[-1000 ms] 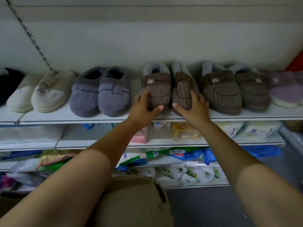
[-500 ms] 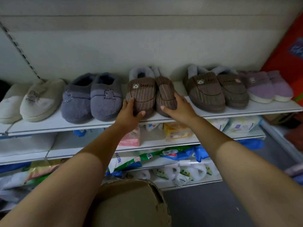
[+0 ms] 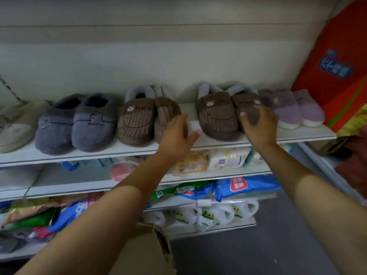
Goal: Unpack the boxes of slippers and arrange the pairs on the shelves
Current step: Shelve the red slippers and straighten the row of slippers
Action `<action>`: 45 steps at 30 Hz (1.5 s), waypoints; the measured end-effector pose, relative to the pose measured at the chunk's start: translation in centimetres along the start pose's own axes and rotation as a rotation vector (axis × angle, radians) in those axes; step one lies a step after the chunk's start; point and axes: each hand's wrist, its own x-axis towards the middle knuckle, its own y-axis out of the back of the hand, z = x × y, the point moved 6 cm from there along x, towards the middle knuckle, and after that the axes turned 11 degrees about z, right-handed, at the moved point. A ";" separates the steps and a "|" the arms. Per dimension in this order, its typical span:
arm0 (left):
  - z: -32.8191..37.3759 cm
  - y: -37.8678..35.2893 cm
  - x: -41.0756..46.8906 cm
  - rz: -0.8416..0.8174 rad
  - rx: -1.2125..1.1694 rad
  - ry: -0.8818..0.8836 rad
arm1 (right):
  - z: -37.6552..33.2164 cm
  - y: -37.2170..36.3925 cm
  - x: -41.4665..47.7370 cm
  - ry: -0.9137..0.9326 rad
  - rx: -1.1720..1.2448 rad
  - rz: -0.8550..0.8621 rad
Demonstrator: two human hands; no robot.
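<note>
- Five pairs of slippers were lined up toes-forward along the top shelf (image 3: 309,133): a cream pair (image 3: 14,126) at the left edge, then a grey-blue pair (image 3: 77,124), a lighter brown pair (image 3: 139,120), a darker brown pair (image 3: 218,118) and a lilac pair (image 3: 292,108).
- The left hand (image 3: 175,135) was held in front of the toe of the lighter brown pair's right slipper, which was tilted against its mate. Its fingers (image 3: 179,120) were spread apart and nothing was held. Contact with the slipper could not be made out.
- The right hand (image 3: 260,126) was laid over the toe of the darker brown pair's right slipper, with the thumb on one side and the fingers (image 3: 268,118) curled over the other, clamped on it.
- A bare strip of shelf was visible between the two brown pairs.
- Packets of goods (image 3: 228,160) were stacked on the lower shelves.
- A cardboard box (image 3: 147,253) was seen low down between the forearms, and a red pack (image 3: 337,56) was propped at the shelf's right end.
</note>
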 end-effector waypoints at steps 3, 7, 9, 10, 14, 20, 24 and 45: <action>3.1 -5.7 0.9 -0.090 -0.149 0.221 | 4.8 -0.5 4.0 -0.066 -0.068 -0.164; 4.2 -10.8 1.7 -0.029 -0.278 0.357 | 8.9 -1.7 5.8 -0.143 0.078 -0.404; 3.9 -11.6 1.6 0.011 -0.197 0.369 | 9.4 -2.0 5.8 -0.160 0.142 -0.434; 3.7 -11.7 1.5 0.021 -0.162 0.377 | 9.4 -2.2 5.7 -0.140 0.152 -0.436; 2.9 -10.8 1.9 -0.062 -0.121 0.422 | 8.7 -2.7 5.3 -0.078 0.191 -0.471; 4.1 -10.4 2.3 -0.074 -0.100 0.458 | 8.2 -2.3 6.1 -0.018 0.190 -0.605; 6.5 -9.9 2.3 0.073 -0.003 0.349 | 7.3 0.7 6.9 0.108 0.131 -0.586; 41.1 -2.6 9.5 0.358 -0.016 -0.839 | -5.2 31.4 21.2 0.531 0.095 0.461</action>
